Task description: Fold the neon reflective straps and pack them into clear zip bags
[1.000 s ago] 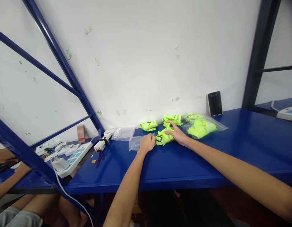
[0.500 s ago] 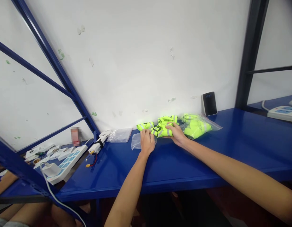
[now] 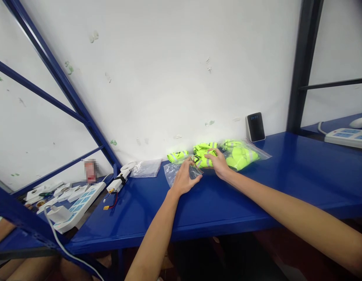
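Note:
A bundled neon yellow garment (image 3: 202,156) with grey stripes lies near the wall, and my right hand (image 3: 219,163) grips its right side. My left hand (image 3: 185,178) is over a clear plastic bag (image 3: 170,174), thumb apart from the fingers, whose tips touch the bag's mouth by the garment's left edge. A smaller rolled neon piece (image 3: 177,156) sits behind the left hand. To the right, a clear zip bag (image 3: 242,157) holds more neon cloth.
On the blue table (image 3: 227,210), a flat clear bag (image 3: 146,168) and a white device with wires (image 3: 118,182) lie left. A black-screened clock (image 3: 255,127) stands right. Beyond the blue post are a power strip (image 3: 81,205) and another person's arm (image 3: 2,231).
My left hand has opened its thumb away from the fingers and shifted onto the clear bag, which is more spread out. The right hand keeps its hold. The whole view has shifted slightly.

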Demonstrator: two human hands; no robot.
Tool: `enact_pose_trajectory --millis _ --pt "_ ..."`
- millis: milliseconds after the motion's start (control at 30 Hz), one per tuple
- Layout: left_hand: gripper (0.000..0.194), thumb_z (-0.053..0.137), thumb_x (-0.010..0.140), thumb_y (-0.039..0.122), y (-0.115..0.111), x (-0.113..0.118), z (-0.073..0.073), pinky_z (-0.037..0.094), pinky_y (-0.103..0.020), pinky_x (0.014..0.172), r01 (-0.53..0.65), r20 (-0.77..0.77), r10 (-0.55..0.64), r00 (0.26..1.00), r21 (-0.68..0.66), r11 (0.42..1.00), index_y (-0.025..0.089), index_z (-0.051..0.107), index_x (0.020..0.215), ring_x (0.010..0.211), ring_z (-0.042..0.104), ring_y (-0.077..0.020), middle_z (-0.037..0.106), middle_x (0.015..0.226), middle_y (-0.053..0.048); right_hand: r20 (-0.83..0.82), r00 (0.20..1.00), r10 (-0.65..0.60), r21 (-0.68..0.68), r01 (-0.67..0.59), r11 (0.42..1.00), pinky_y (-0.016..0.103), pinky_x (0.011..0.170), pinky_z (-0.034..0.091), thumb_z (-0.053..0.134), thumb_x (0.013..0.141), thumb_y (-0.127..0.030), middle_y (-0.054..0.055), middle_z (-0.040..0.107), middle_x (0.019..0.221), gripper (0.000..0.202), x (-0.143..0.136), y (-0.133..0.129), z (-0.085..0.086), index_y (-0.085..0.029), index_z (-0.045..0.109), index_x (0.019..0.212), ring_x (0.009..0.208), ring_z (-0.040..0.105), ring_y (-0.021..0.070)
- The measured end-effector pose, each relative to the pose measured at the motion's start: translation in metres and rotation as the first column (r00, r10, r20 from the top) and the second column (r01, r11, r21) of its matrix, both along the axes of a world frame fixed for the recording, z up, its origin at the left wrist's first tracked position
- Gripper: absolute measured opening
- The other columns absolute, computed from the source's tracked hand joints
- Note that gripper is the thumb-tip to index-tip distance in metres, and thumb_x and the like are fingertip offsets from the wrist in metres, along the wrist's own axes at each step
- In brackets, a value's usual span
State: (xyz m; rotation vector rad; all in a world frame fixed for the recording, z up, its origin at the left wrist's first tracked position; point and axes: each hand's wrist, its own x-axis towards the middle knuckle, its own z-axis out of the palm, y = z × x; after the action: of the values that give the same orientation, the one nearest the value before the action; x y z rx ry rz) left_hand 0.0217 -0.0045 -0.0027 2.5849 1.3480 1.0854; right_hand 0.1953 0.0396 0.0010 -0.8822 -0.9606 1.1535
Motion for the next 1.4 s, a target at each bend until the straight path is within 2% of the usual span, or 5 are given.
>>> enact_pose_trajectory --millis 200,367,567,900,1400 --pt "0.078 0.065 0.078 0.05 0.009 -0.007 -0.004 0.023 -0.049 0.114 -0.106 -0.051 0.113 0.992 0.116 0.987 0.023 0.027 0.14 0.14 0.027 -0.0289 0.034 0.149 -0.012 0.115 0.991 0.067 0.076 -0.076 0.994 0.03 0.054 0.046 0.063 0.062 -0.028 -0.001 0.057 0.074 0.029 0.001 -0.004 0.003 -0.025 0.053 0.089 0.063 0.056 0.0179" --pt "0.104 0.064 0.068 0.069 0.009 -0.014 -0.005 0.013 -0.051 0.116 -0.209 -0.15 0.212 0.966 0.034 0.977 0.025 0.014 0.147 0.143 0.02 -0.0314 0.027 0.153 -0.014 0.364 0.931 0.025 0.276 -0.134 0.952 0.029 0.063 0.042 0.064 0.066 -0.029 -0.002 0.056 0.076 0.025 0.004 -0.009 0.005 -0.023 0.056 0.089 0.069 0.052 0.0173" --pt "0.09 0.065 0.067 0.068 0.002 -0.014 0.0 0.013 -0.048 0.115 -0.176 -0.181 0.189 0.965 0.088 0.98 0.029 0.033 0.14 0.133 0.038 -0.0283 0.046 0.14 -0.01 0.441 0.897 0.032 0.361 -0.21 0.909 0.032 0.076 0.043 0.064 0.068 -0.029 0.001 0.061 0.094 0.025 0.003 -0.011 0.002 -0.023 0.058 0.091 0.084 0.056 0.0209" --pt "0.099 0.072 0.06 0.067 0.007 -0.019 -0.003 0.03 -0.044 0.109 -0.098 -0.106 0.092 0.99 -0.056 0.994 0.025 0.033 0.141 0.13 0.042 -0.0307 0.047 0.14 -0.011 0.479 0.86 0.175 0.404 -0.393 0.826 0.039 0.091 0.042 0.067 0.063 -0.023 0.005 0.064 0.1 0.02 0.009 -0.014 0.014 -0.021 0.056 0.079 0.103 0.058 0.0256" --pt "0.078 0.075 0.064 0.054 0.003 0.007 -0.005 0.038 -0.048 0.1 -0.106 -0.103 0.118 0.988 0.109 0.988 0.021 0.041 0.126 0.113 0.048 -0.0307 0.051 0.117 -0.01 0.345 0.897 0.276 0.217 -0.362 0.906 0.033 0.08 0.046 0.068 0.061 -0.022 0.001 0.063 0.094 0.027 -0.007 -0.008 -0.012 -0.02 0.055 0.085 0.088 0.059 0.021"
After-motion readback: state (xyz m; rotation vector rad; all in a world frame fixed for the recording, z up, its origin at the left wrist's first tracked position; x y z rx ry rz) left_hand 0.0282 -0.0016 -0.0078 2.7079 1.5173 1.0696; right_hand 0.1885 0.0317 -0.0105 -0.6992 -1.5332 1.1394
